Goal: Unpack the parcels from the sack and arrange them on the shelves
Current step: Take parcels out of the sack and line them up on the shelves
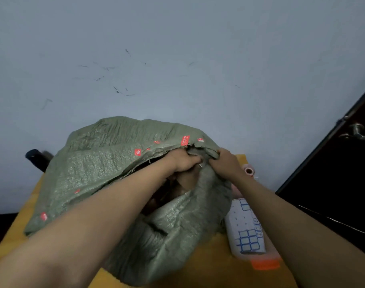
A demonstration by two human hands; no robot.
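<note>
A bulky green woven plastic sack (107, 175) dotted with small red labels is lying on a yellow table top (210, 265), filling most of it; a strip of bare yellow is showing along the near right edge and a thinner one on the left. Behind the sack a pale scuffed wall (177, 59) is closing off the far side, and a dark door with a metal lever handle (357, 132) is standing to the right.

Just beside the sack on the right, a white package printed with blue grids (247, 229) is lying on the table with an orange tape strip at its near end, and a small pink roll (249, 171) is sitting beyond it near the right wrist. A dark cylindrical object (35, 156) is poking out behind the sack's left side.

The left hand (182, 161) and the right hand (227, 163) are both gripping the bunched rim of the sack's mouth, fingers curled into the fabric, close together. Inside the opening, brown cardboard parcels (186, 180) are showing in shadow.
</note>
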